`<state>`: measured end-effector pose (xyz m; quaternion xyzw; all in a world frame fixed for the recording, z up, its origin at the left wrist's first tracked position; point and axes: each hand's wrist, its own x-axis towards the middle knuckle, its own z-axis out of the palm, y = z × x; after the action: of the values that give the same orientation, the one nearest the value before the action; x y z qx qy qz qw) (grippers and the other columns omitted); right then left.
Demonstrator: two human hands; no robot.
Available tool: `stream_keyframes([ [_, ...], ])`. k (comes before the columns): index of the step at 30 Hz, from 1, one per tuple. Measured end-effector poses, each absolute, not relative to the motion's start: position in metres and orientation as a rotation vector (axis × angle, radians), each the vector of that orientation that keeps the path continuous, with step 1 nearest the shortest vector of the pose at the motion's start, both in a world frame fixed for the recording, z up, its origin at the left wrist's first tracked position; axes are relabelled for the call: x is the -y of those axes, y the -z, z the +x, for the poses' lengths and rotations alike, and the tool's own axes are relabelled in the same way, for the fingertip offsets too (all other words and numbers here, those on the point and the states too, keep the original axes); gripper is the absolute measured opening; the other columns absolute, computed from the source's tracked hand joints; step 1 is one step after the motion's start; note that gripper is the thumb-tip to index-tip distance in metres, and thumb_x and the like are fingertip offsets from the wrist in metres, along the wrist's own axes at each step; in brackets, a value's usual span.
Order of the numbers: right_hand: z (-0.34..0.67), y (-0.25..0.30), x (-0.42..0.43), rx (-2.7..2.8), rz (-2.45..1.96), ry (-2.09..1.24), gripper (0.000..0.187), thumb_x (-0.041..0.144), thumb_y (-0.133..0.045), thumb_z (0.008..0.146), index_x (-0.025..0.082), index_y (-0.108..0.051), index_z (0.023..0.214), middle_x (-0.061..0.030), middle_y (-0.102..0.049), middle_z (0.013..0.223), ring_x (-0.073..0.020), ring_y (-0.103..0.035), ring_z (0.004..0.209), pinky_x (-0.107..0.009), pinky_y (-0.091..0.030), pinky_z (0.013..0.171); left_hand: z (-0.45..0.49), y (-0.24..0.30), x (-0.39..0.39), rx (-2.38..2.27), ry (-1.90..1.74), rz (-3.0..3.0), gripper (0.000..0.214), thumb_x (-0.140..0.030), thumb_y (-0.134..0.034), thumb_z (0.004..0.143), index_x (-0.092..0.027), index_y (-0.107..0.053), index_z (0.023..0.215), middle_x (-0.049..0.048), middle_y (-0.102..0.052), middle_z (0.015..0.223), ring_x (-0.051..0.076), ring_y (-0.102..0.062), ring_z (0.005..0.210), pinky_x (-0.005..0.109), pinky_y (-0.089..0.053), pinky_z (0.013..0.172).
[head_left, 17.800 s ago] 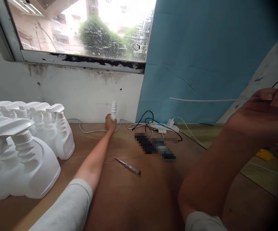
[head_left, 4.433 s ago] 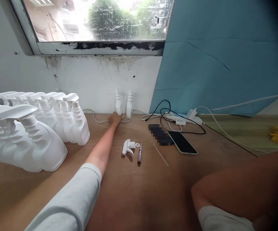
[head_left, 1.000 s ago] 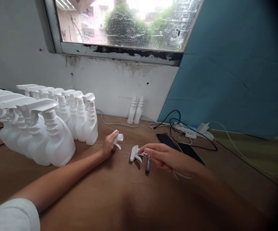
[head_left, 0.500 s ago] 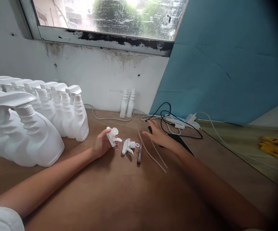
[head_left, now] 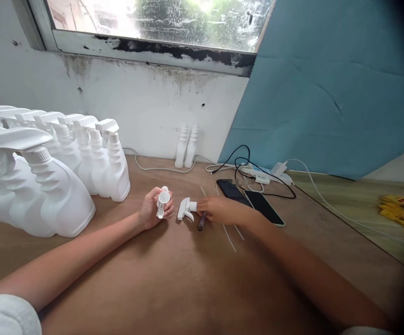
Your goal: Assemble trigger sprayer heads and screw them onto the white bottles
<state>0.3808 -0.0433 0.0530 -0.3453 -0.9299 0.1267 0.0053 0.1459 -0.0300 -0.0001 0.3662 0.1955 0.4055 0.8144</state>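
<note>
My left hand [head_left: 151,209] is closed around a white spray trigger head [head_left: 163,199], its round open end turned up toward me. Just to the right, a second white trigger head [head_left: 187,209] lies on the table. My right hand [head_left: 219,209] is down at that head's collar, fingers bent together; its fingertips hide the small white ring, and I cannot make out what they pinch. Beneath those fingers lies a screwdriver [head_left: 201,222], only its handle showing. Two thin clear tubes [head_left: 230,238] run under my right hand.
White spray bottles [head_left: 65,195] stand in rows at the left. Two small white bottles [head_left: 187,148] stand against the wall. Two phones [head_left: 265,207] lie beyond my right forearm, near a black cable [head_left: 247,156] and a power strip [head_left: 268,174]. A yellow object [head_left: 400,214] is far right.
My right hand has come back from the phones toward me and left, down over the ring and screwdriver. My left hand has turned its trigger head so the round end faces me.
</note>
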Motion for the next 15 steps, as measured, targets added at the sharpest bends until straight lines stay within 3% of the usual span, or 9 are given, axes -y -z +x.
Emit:
stream_keyframes([
  [6, 0.41, -0.059, 0.022, 2.73, -1.271, -0.421, 0.017, 0.005, -0.053, 0.067, 0.016, -0.055, 0.08, -0.0009, -0.058, 0.074, -0.0111, -0.05, 0.064, -0.021, -0.035, 0.06, 0.148, 0.0, 0.031, -0.418, -0.846, 0.82, 0.017, -0.033, -0.047, 0.075, -0.017, -0.051, 0.07, -0.002, -0.042, 0.045, 0.01, -0.038, 0.038, 0.021, -0.025, 0.039],
  [10, 0.427, -0.069, 0.014, 2.487, -1.341, -0.399, 0.018, 0.014, -0.051, 0.076, 0.016, -0.05, 0.094, -0.0018, -0.059, 0.08, -0.0119, -0.054, 0.068, -0.023, -0.042, 0.065, 0.15, 0.0, 0.032, -0.425, -0.859, 0.832, 0.019, -0.035, -0.048, 0.075, -0.017, -0.05, 0.069, -0.0024, -0.041, 0.043, 0.01, -0.036, 0.037, 0.021, -0.024, 0.039],
  [12, 0.423, -0.075, 0.019, 2.249, -1.239, -0.56, 0.022, 0.022, -0.052, 0.081, 0.017, -0.046, 0.102, -0.0031, -0.06, 0.088, -0.0125, -0.059, 0.072, -0.026, -0.047, 0.071, 0.151, 0.0, 0.034, -0.44, -0.866, 0.837, 0.02, -0.036, -0.048, 0.075, -0.017, -0.049, 0.068, -0.0027, -0.041, 0.043, 0.009, -0.033, 0.037, 0.021, -0.022, 0.038],
  [15, 0.403, -0.085, 0.036, 1.912, -0.964, -0.876, 0.024, 0.032, -0.062, 0.08, 0.018, -0.047, 0.091, -0.0049, -0.062, 0.093, -0.0152, -0.065, 0.077, -0.033, -0.053, 0.077, 0.153, 0.001, 0.036, -0.476, -0.87, 0.854, 0.024, -0.038, -0.05, 0.077, -0.018, -0.048, 0.066, -0.0039, -0.039, 0.041, 0.007, -0.027, 0.035, 0.021, -0.016, 0.037],
])
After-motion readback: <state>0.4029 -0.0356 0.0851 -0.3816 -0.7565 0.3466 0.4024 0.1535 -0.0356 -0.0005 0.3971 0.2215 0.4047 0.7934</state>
